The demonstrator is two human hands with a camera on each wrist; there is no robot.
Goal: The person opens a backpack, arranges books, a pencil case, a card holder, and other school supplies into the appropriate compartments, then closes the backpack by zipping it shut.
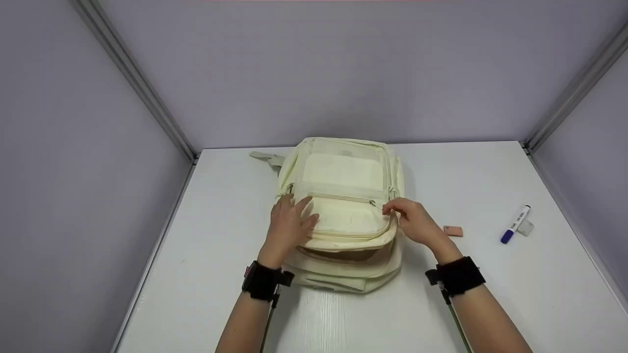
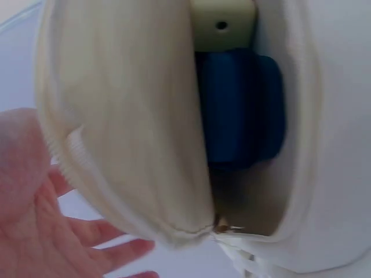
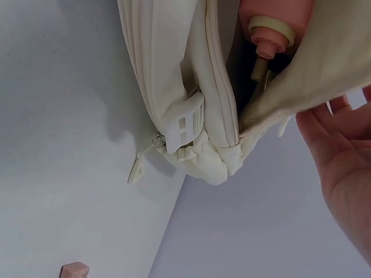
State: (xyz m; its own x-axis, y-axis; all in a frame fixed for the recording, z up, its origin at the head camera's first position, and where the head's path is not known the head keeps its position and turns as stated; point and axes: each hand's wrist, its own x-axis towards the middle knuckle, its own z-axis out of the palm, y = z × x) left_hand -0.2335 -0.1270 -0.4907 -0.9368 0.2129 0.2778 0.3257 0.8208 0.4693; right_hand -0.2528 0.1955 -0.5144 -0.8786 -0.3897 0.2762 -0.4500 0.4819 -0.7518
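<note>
A cream backpack (image 1: 343, 171) lies on the white table, its front flap (image 1: 348, 215) raised from a gaping compartment. My left hand (image 1: 289, 223) lies at the flap's left side with fingers spread, and in the left wrist view it is beside the zipped edge. At the flap's right edge my right hand (image 1: 414, 220) pinches the fabric with bent fingers. Inside the compartment, the left wrist view shows a dark blue padded item (image 2: 240, 110) and a pale yellow-green object (image 2: 223, 26) with a small dark hole. A pink bottle (image 3: 272, 29) with a narrow nozzle shows in the right wrist view.
To the right of the backpack lies a small pink block (image 1: 453, 231). Farther right, a white marker with a blue cap (image 1: 516, 224) rests beside a small greyish piece (image 1: 526, 228). A grey strap (image 1: 267, 158) sticks out at the backpack's upper left. Walls enclose the table.
</note>
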